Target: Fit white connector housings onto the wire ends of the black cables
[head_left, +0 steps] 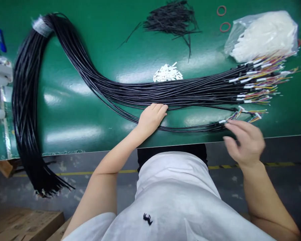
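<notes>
A long bundle of black cables (140, 90) runs across the green table, its right end fanning into thin coloured wires with white sleeves. A few cables (190, 129) lie apart along the near side. Across these, my left hand (153, 117) rests palm down, fingertips touching the edge of the main bundle. My right hand (248, 140) hovers by the separated cable ends, thumb and fingers apart. Its fingertips are close to a white sleeve (222, 122) on one cable; whether they touch it I cannot tell. White connectors (258, 115) sit on the coloured wires just beyond.
Small white tubes (168, 72) are heaped behind the bundle. Farther back lies a pile of thin black strips (170, 18). Two reddish rings (225, 27) are near a clear bag (268, 35) of white pieces. The bundle's tied left part (27, 87) hangs over the table edge.
</notes>
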{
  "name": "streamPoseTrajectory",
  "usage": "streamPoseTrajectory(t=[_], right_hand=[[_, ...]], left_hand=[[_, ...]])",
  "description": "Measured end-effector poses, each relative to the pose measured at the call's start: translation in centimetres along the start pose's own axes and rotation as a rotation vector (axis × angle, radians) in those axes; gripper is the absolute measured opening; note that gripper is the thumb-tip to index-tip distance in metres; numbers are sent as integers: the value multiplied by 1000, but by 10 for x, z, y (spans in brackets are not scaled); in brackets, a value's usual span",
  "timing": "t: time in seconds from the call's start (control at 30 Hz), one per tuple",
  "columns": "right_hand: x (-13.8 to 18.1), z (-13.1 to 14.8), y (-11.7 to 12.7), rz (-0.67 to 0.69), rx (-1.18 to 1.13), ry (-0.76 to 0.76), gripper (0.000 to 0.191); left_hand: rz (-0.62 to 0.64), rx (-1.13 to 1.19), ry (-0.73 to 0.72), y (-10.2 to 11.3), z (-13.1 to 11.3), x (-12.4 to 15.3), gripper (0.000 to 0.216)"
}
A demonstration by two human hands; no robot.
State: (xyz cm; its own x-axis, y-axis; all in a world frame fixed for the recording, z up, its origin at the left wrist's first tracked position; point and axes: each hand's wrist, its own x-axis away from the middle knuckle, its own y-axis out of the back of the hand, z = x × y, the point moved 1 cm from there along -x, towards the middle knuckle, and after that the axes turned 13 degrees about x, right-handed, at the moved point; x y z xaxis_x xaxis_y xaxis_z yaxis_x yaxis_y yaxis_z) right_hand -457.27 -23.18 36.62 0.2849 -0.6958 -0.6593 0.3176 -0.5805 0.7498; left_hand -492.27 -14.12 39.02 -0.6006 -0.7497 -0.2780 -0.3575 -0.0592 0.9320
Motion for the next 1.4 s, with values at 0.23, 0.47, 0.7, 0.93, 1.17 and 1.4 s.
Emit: streamPoseTrajectory(t=[0.23, 0.47, 0.7, 0.93, 1.17, 1.4], right_hand=[[-16, 22, -21, 64, 72, 108, 10], [-44, 20, -24, 407, -229, -201, 50], [-93, 7, -28, 223, -1132, -983, 37], [-86, 7, -8, 162, -1281, -1052, 33], [-94, -19, 4, -10, -1331, -1110, 31], [-141, 19, 9, 276, -1317, -793, 28]], left_hand=[[172, 138, 73, 4, -5, -6, 12], [99, 732, 132, 63, -10, -10, 13], [183, 792, 23, 88, -13, 5, 22], [372, 686, 17, 71, -13, 10, 28], [158, 630, 4, 94, -11, 15, 24], [746, 890, 27, 98, -10, 41, 23]])
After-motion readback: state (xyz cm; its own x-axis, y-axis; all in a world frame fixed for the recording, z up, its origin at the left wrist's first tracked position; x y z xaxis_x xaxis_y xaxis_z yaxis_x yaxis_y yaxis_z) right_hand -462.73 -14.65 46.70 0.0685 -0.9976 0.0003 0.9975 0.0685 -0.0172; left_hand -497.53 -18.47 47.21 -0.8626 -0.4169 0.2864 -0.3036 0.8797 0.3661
